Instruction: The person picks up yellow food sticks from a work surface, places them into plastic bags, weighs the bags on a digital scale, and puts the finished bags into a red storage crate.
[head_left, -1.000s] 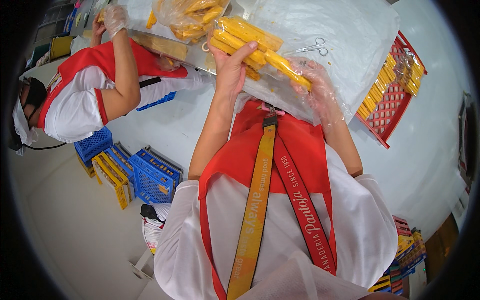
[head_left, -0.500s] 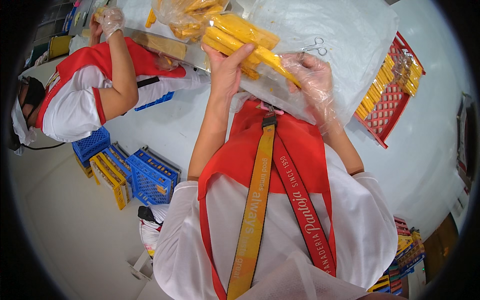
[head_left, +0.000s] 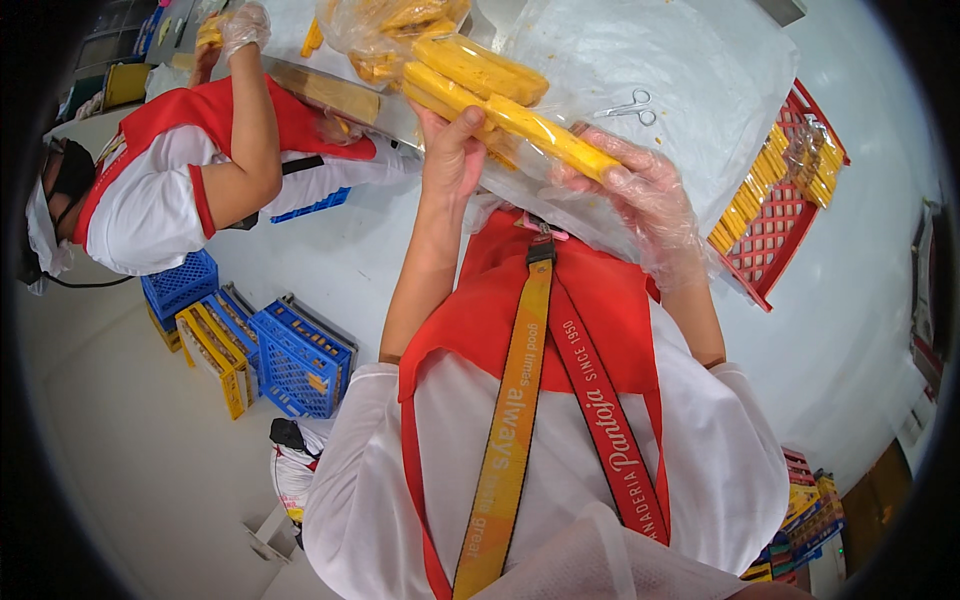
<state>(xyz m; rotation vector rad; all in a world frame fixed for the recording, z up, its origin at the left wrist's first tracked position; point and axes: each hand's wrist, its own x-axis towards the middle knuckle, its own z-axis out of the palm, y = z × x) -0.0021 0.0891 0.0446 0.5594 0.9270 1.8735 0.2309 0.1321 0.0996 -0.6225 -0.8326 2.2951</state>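
My bare left hand is closed around a clear plastic bag with yellow sticks of food in it, the thumb on top. A yellow food stick slants from the bag's end down to my right hand. That hand wears a clear plastic glove, and its fingers are closed on the stick's lower end. Just beyond lies a bundle of more yellow sticks in clear wrap, partly behind the held ones. Small scissors rest on the white sheet beyond my right hand.
Clear bags with yellow pieces lie at the table's far side. To the right, a red crate holds packed yellow sticks. A co-worker in a red apron works at the left. Blue crates and a yellow crate stand behind.
My right hand has shifted slightly right and down and now grips the stick's end; more of the stick shows between the hands. The co-worker's raised hands have moved a little right.
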